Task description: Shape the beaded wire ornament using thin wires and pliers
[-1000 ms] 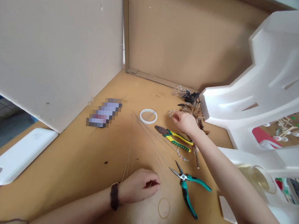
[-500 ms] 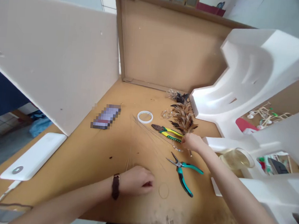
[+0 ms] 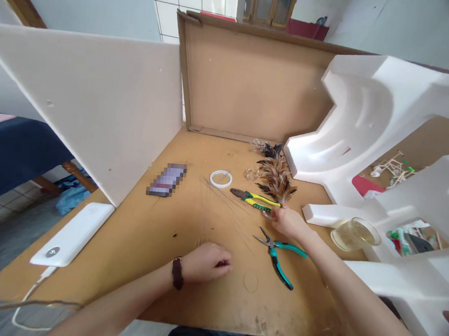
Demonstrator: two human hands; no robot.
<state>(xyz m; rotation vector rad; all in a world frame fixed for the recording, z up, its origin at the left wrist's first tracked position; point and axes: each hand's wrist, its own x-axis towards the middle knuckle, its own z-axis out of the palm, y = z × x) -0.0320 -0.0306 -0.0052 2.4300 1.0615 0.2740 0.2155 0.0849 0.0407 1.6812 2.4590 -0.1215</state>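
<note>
My left hand (image 3: 205,262) rests on the brown table (image 3: 137,239) near the front, fingers curled shut on thin wires (image 3: 221,209) that fan away from it. My right hand (image 3: 287,222) is further right, fingers pinched on something small I cannot make out, just below the yellow-green pliers (image 3: 255,199) and above the teal needle-nose pliers (image 3: 278,252). A bunch of brown and black feathers (image 3: 274,174) lies behind the pliers. A thin wire ring (image 3: 250,282) lies on the table right of my left hand.
A white tape roll (image 3: 221,178) and a phone (image 3: 166,180) lie mid-table. A white power bank (image 3: 73,234) sits at the left edge. White foam blocks (image 3: 352,121) and a glass cup (image 3: 354,234) crowd the right. A white board (image 3: 89,105) and cardboard wall (image 3: 254,82) enclose the back.
My right hand has drawn back from the feathers toward me, past the yellow-green pliers. The view tilted up. My left hand stayed closed in place.
</note>
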